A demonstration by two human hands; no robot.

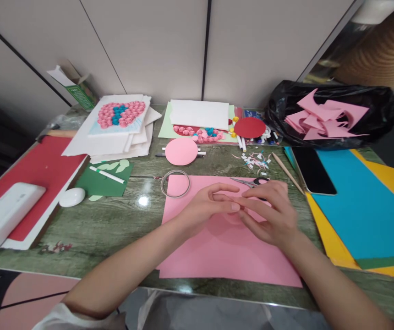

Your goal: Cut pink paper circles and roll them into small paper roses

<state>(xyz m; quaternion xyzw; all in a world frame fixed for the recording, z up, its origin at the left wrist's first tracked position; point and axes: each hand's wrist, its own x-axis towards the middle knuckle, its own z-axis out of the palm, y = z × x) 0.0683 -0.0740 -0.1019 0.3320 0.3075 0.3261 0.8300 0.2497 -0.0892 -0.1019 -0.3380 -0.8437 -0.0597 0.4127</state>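
Note:
A large pink sheet [217,252] lies flat on the green table in front of me. Above it my left hand [214,201] and my right hand [272,211] meet, fingertips touching. The fingers of both are curled and pinched together; whatever may be between them is too small or hidden to name. Scissors [252,182] with dark handles rest just behind my right hand, at the sheet's back edge. A roll of tape [175,196] lies over the sheet's back left corner.
Pink [181,152] and red [250,128] paper ovals lie behind the sheet. A phone [312,169] tops blue paper [372,206] at right, near a black bag [276,105] of pink scraps. White sheets [80,133] and a white mouse [72,197] are left.

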